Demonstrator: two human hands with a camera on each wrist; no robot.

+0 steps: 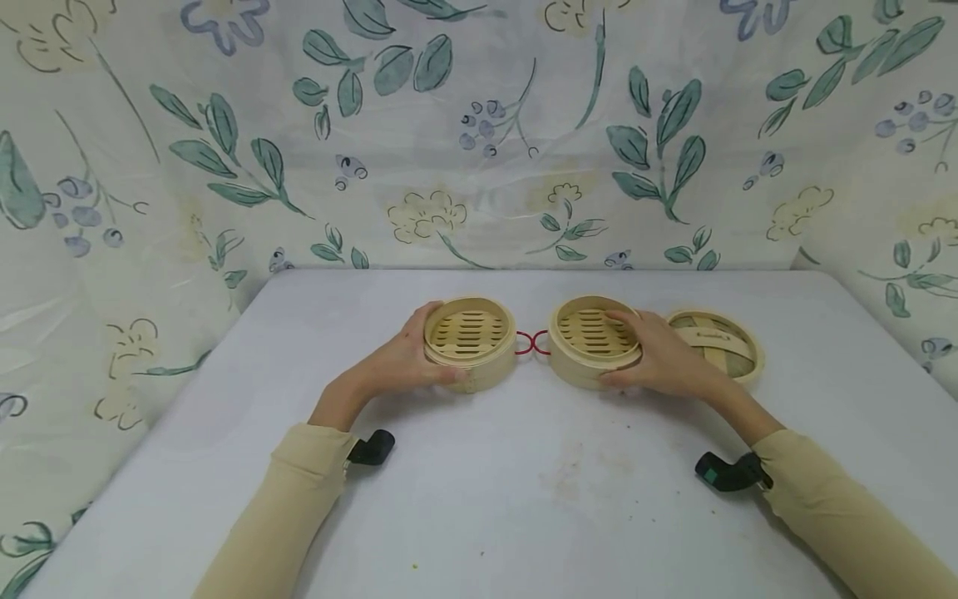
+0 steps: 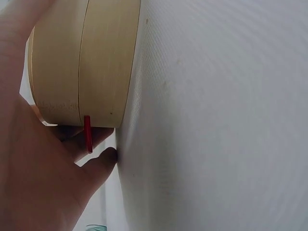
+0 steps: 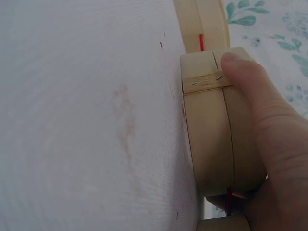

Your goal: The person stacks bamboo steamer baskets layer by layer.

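Both hands busy here, one steamer each! L hand (image 1: 407, 358) grips the L bamboo steamer basket (image 1: 490, 372), thumb on the near wall, other fingers round the outer side. R hand (image 1: 666, 358) has the R bamboo steamer basket (image 1: 576, 368), thumb low on the near wall, a finger lying over the rim. So hand spread = one basket's curve apiece, neither wide nor pinched tight.

Baskets are side by side mid-table, toward the far edge, both upright, slatted floors facing up, bases apparently on the white table (image 1: 479, 507). Narrow gap btwn them, and look, the L red loop (image 1: 521, 343) and R red loop (image 1: 542, 343) meet in it, tip to tip! Hooked or just touching? Can't tell from this angle.

L wrist cam: another red loop, the outer loop (image 2: 88, 137), sticks out of the L basket's wall right by the fingers. R wrist cam: bamboo strip (image 3: 207, 83) w/ two staples down the R basket's wall, thumb tip just beside it.

Over on the R side, the round bamboo lid (image 1: 726, 339) lies on the table, partly hidden by the R hand, pale strap across its top w/ small illegible lettering. Brownish stain (image 1: 572, 478) nearer the person, plus a few specks. Sleeves are beige, a dark wrist cam at each cuff. Bkgd: floral cloth (image 1: 479, 200), green leaves & blue berries.
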